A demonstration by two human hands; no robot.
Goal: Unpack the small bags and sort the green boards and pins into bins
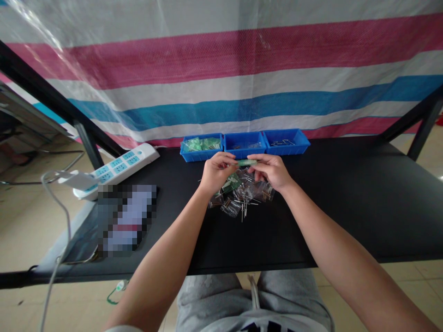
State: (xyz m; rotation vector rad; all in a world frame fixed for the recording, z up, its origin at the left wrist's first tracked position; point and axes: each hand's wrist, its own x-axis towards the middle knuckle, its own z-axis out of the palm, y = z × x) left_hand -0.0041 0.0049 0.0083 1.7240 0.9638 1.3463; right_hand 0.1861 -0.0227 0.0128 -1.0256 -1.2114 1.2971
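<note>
A small green packet (246, 163) is stretched between my two hands, just above the pile on the table. My left hand (218, 171) pinches its left end, and my right hand (270, 170) grips the right end with thumb and fingers. Below them lies a heap of clear plastic bags (231, 206) with small metal pieces inside, mixed with green packets (232, 182) and loose metal pins (244, 210). Behind my hands stand three blue bins: the left bin (188, 157) holds green packets, the middle bin (244, 150) clear bags, the right bin (294, 149) a few thin metal pieces.
On the black table (346, 203), a white power strip (119, 169) with a plugged-in charger and cable (65, 207) sits at left. A blurred-out flat object (129, 221) lies near it. A striped sheet (221, 101) hangs behind, between black frame legs (88, 143).
</note>
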